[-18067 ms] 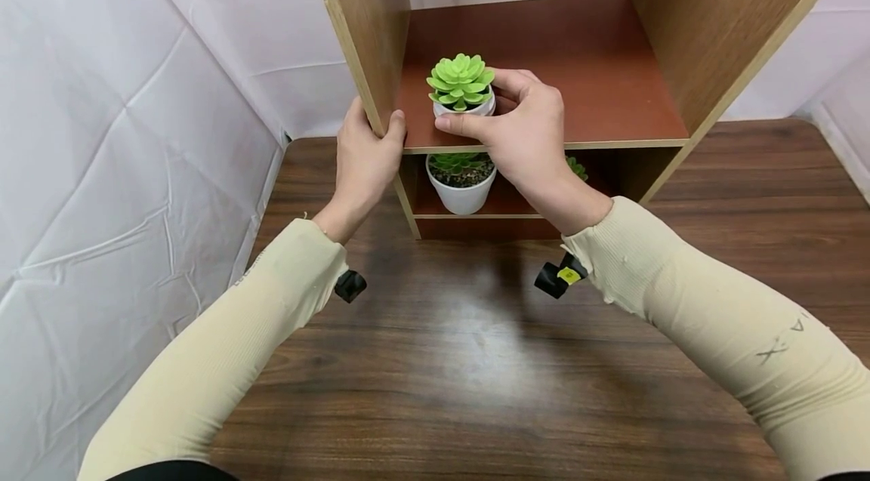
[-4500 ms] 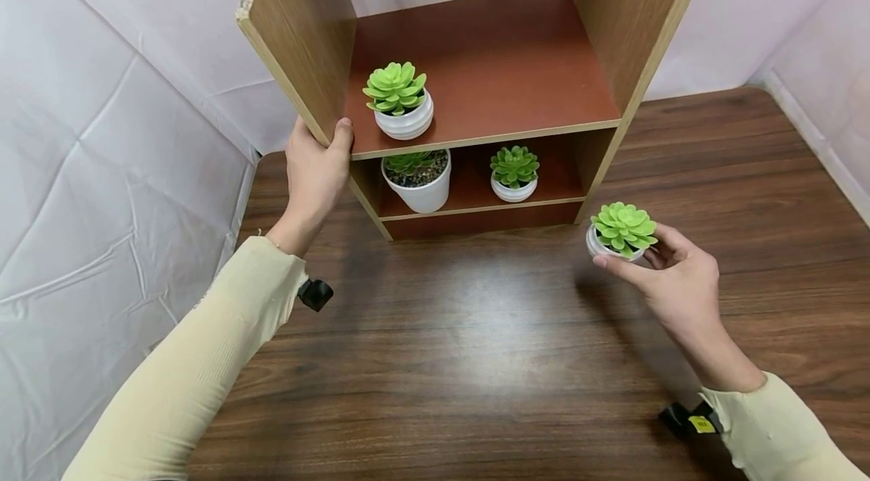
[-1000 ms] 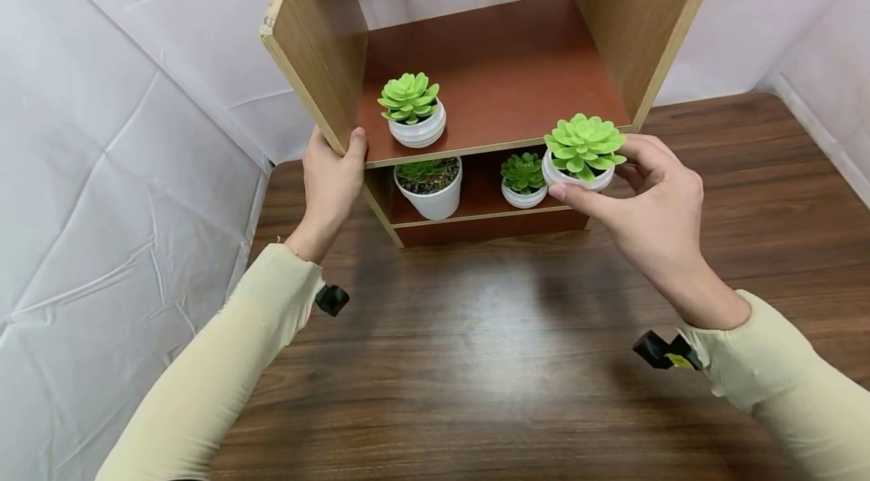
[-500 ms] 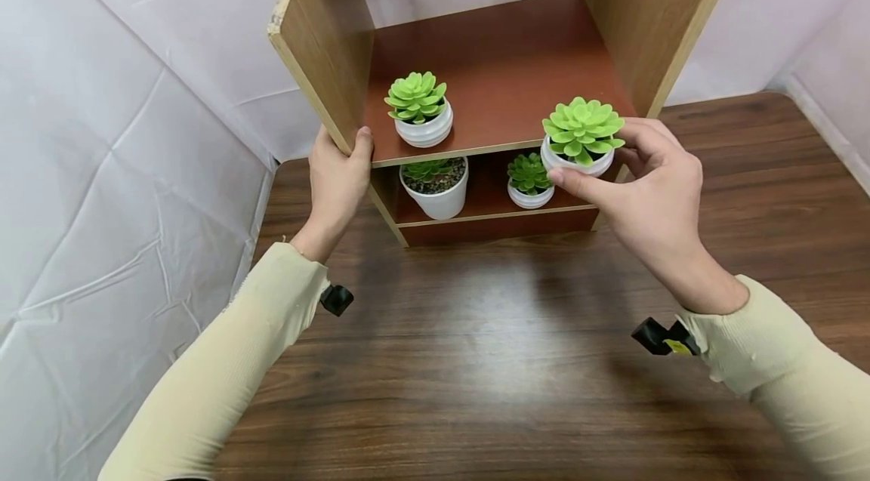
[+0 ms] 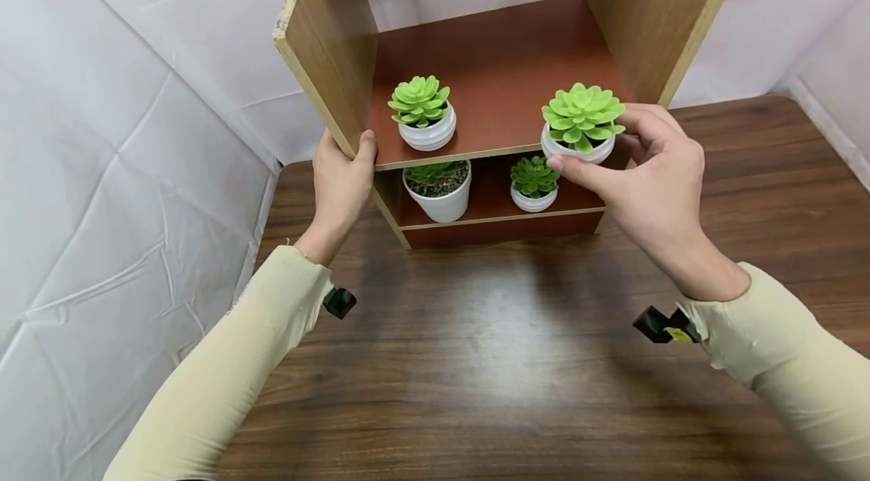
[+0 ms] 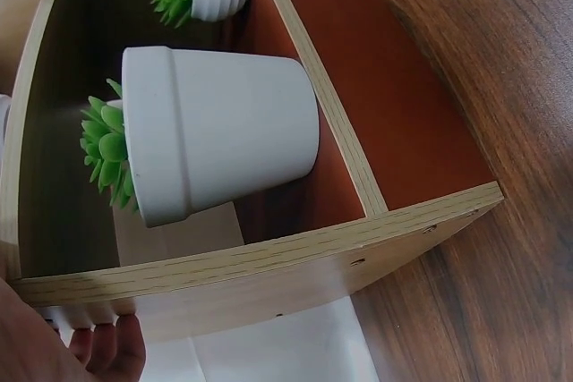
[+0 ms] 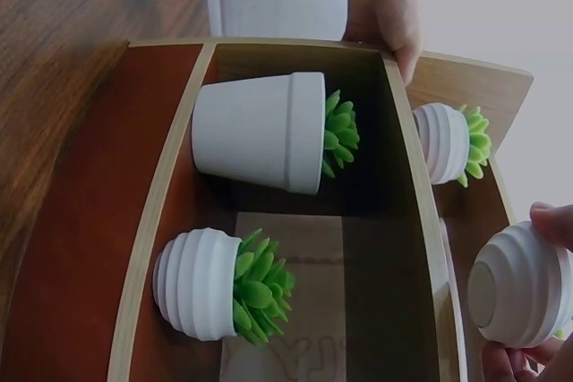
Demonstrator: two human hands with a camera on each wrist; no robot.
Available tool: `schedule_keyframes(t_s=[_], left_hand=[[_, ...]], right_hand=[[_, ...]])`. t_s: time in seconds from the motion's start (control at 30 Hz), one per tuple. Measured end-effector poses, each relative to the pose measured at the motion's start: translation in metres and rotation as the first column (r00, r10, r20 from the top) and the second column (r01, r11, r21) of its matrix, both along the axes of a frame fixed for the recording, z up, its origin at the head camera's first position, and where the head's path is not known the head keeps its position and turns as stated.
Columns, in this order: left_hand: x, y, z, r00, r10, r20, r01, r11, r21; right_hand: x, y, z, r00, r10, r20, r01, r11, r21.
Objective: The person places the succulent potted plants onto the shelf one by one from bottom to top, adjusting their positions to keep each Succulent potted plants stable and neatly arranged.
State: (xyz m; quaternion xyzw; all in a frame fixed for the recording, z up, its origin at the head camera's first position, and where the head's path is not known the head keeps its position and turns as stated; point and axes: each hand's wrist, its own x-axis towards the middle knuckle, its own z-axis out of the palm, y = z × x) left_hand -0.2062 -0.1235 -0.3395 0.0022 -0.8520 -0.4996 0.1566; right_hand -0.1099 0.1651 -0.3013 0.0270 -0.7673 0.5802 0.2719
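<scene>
A wooden shelf unit (image 5: 326,50) stands on a dark wood worktop (image 5: 476,360). The right hand (image 5: 652,179) pinches a small ribbed white pot (image 5: 576,149) holding a light green succulent, at the front right edge of the upper shelf, at about 1 o'clock in the head view. The left hand (image 5: 343,179) grips the unit's left side panel at 11 o'clock. A second ribbed pot with a succulent (image 5: 424,115) sits at the left of the upper shelf. On the lower shelf, a larger plain white pot (image 5: 438,194) holds gravel and a darker plant, with a small ribbed pot (image 5: 533,185) to its right.
</scene>
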Motion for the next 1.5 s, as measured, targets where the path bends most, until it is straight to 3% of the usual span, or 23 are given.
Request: schedule_keyframes(t_s=[0.23,0.47,1.17,1.5], left_hand=[[0.002,-0.002,-0.002,1.0,-0.021,-0.013,0.021,1.0,0.008],[0.001,-0.001,-0.003,1.0,-0.006,-0.014,0.006,1.0,-0.011],[0.001,0.0,0.0,1.0,0.0,-0.008,0.0,1.0,-0.002],[0.001,0.0,-0.001,1.0,0.003,-0.005,-0.003,1.0,-0.011]], right_hand=[[-0.007,-0.001,-0.006,1.0,0.008,0.011,-0.008,1.0,-0.002],[-0.032,0.008,-0.024,1.0,0.004,-0.009,-0.004,1.0,0.012],[-0.051,0.007,-0.02,0.997,0.001,0.076,-0.003,0.999,0.033],[-0.058,0.008,-0.019,0.993,-0.014,0.115,0.004,0.996,0.091]])
